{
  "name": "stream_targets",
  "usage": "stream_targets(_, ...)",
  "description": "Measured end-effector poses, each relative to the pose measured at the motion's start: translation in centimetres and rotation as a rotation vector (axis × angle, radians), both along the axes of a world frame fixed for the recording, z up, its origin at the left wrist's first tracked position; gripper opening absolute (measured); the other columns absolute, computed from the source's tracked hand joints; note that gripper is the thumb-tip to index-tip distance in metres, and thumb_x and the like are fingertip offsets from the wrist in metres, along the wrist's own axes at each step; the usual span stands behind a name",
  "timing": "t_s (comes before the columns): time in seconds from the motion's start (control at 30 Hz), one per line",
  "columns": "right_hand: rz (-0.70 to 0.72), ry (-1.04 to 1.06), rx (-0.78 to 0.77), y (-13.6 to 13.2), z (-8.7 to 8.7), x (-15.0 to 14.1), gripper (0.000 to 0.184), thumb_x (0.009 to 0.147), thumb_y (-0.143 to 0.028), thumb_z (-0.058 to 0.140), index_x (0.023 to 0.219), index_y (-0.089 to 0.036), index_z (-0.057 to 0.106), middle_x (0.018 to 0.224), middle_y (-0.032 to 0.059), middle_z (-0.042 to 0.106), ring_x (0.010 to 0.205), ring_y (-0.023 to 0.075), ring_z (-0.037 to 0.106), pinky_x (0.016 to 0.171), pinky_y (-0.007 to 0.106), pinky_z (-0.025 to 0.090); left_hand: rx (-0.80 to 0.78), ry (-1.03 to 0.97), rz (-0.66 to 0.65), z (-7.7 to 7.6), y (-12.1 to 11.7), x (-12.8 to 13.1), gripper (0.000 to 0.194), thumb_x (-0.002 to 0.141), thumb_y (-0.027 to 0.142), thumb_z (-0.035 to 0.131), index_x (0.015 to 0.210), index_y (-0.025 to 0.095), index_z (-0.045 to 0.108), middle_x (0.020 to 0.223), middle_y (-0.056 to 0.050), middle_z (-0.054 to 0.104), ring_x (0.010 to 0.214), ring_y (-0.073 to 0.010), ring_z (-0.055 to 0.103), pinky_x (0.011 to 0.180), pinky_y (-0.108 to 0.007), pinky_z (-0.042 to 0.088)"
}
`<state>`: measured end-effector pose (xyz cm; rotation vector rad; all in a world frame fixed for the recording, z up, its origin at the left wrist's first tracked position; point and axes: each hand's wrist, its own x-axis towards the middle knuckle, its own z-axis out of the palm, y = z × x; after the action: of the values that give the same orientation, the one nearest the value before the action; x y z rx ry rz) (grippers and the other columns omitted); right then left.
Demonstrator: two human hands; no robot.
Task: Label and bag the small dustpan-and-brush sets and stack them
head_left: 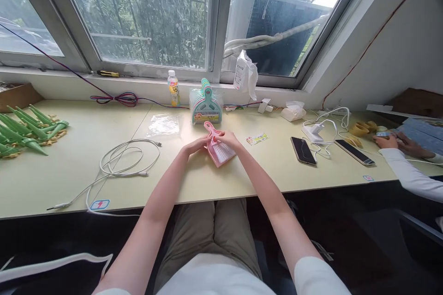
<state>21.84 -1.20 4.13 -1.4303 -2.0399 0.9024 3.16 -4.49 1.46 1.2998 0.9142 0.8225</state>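
Observation:
A small pink dustpan [218, 162] is held just over the table, in front of my body. My left hand [200, 144] grips its left side near the handle, fingers partly hidden behind it. Lying against the dustpan is a small hand brush with white bristles [223, 151]; my right hand [227, 138] is closed around its upper part. Behind my hands stands a stack of teal dustpan-and-brush sets [207, 105] in clear wrapping. A printed yellow-green label [258, 139] lies to the right, and crumpled clear plastic bags [163, 125] to the left.
A coiled white cable [126, 173] and green plastic pieces [31, 131] occupy the left of the table [194, 184]. A drink bottle [173, 88] stands by the window. Rightward are two phones [303, 150], a charger [313, 132], tissues [293, 111] and another person's hands [387, 140].

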Motion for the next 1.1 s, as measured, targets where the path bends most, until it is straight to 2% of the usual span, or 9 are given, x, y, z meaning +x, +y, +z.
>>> stream_targets(0.13, -0.033, 0.159, -0.060, -0.2, 1.0, 1.3, 0.022, 0.064, -0.039, 0.064, 0.061, -0.019, 0.056, 0.064, -0.0023, 0.057, 0.069, 0.0139, 0.053, 0.060, 0.023, 0.038, 0.030, -0.011, -0.065, 0.5, -0.4, 0.5, 0.065, 0.081, 0.048, 0.070, 0.141, 0.032, 0.050, 0.123, -0.008, 0.066, 0.105, -0.0252, 0.065, 0.074, -0.028, 0.053)
stream_targets(0.3, 0.030, 0.512, -0.161, 0.2, 5.5, 5.4, 0.024, 0.075, -0.043, 0.054, 0.066, -0.020, 0.050, 0.072, 0.0021, 0.060, 0.071, 0.0150, 0.057, 0.067, 0.025, 0.047, -0.028, -0.091, 0.160, 0.1, 0.0, -0.7, 0.054, 0.077, 0.040, 0.073, 0.128, 0.025, 0.061, 0.110, -0.007, 0.070, 0.096, -0.0220, 0.066, 0.077, -0.028, 0.052)
stream_targets(0.37, 0.037, 0.483, -0.086, 0.3, 7.2, 7.9, 0.024, 0.076, -0.044, 0.057, 0.074, -0.020, 0.056, 0.079, 0.0024, 0.063, 0.073, 0.0145, 0.059, 0.066, 0.024, 0.046, 0.000, -0.057, 0.223, 0.0, 0.3, -1.2, 0.045, 0.079, 0.043, 0.071, 0.118, 0.022, 0.067, 0.104, -0.007, 0.071, 0.094, -0.0227, 0.065, 0.077, -0.028, 0.050)
stream_targets(0.47, -0.022, 0.175, 0.007, 0.1, 8.2, 10.9, 0.026, 0.079, -0.044, 0.058, 0.083, -0.019, 0.065, 0.083, 0.0037, 0.067, 0.077, 0.0158, 0.061, 0.066, 0.024, 0.044, 0.070, 0.128, 0.287, -0.3, 1.1, -1.3, 0.032, 0.079, 0.047, 0.068, 0.094, 0.018, 0.071, 0.086, -0.006, 0.069, 0.085, -0.0231, 0.062, 0.069, -0.027, 0.045)
stream_targets(0.6, -0.223, -0.474, 0.156, -0.5, 6.5, 12.3, 0.021, 0.079, -0.038, 0.064, 0.081, -0.019, 0.073, 0.085, 0.0068, 0.071, 0.089, 0.0216, 0.064, 0.075, 0.028, 0.043, 0.243, 0.434, 0.394, -0.9, 1.8, -0.7, 0.032, 0.078, 0.045, 0.065, 0.060, 0.020, 0.056, 0.059, -0.002, 0.050, 0.069, -0.0196, 0.052, 0.058, -0.027, 0.033)
stream_targets(0.7, -0.283, -0.741, 0.149, -0.7, 4.0, 12.4, 0.019, 0.080, -0.033, 0.065, 0.086, -0.019, 0.076, 0.092, 0.0104, 0.073, 0.094, 0.0239, 0.066, 0.079, 0.031, 0.044, 0.379, 0.577, 0.450, -1.1, 1.6, -0.6, 0.034, 0.079, 0.037, 0.061, 0.053, 0.021, 0.046, 0.057, -0.002, 0.045, 0.065, -0.0187, 0.047, 0.059, -0.028, 0.028)
stream_targets(0.87, -0.301, -0.771, 0.139, -0.5, 1.0, 12.8, 0.023, 0.085, -0.033, 0.065, 0.092, -0.014, 0.077, 0.098, 0.0174, 0.072, 0.097, 0.0262, 0.067, 0.078, 0.033, 0.045, 0.418, 0.638, 0.488, -0.8, 0.7, -0.8, 0.030, 0.077, 0.032, 0.061, 0.053, 0.022, 0.047, 0.060, -0.004, 0.049, 0.065, -0.0199, 0.046, 0.061, -0.029, 0.026)
stream_targets(1.0, -0.339, -0.752, 0.136, -0.2, 0.4, 12.9, 0.024, 0.086, -0.036, 0.064, 0.098, -0.018, 0.076, 0.103, 0.0145, 0.072, 0.100, 0.0275, 0.067, 0.081, 0.034, 0.046, 0.414, 0.700, 0.481, -0.7, 0.6, -1.0, 0.043, 0.083, 0.044, 0.059, 0.049, 0.022, 0.043, 0.056, -0.005, 0.047, 0.064, -0.0209, 0.048, 0.060, -0.029, 0.025)
stream_targets(1.1, -0.364, -0.736, 0.139, -0.1, 0.5, 13.3, 0.025, 0.088, -0.036, 0.060, 0.102, -0.021, 0.076, 0.105, 0.0118, 0.073, 0.102, 0.0259, 0.066, 0.084, 0.033, 0.046, 0.424, 0.788, 0.534, -0.8, 0.7, -1.3, 0.043, 0.088, 0.046, 0.052, 0.053, 0.022, 0.050, 0.061, -0.007, 0.053, 0.068, -0.0225, 0.051, 0.061, -0.030, 0.026)
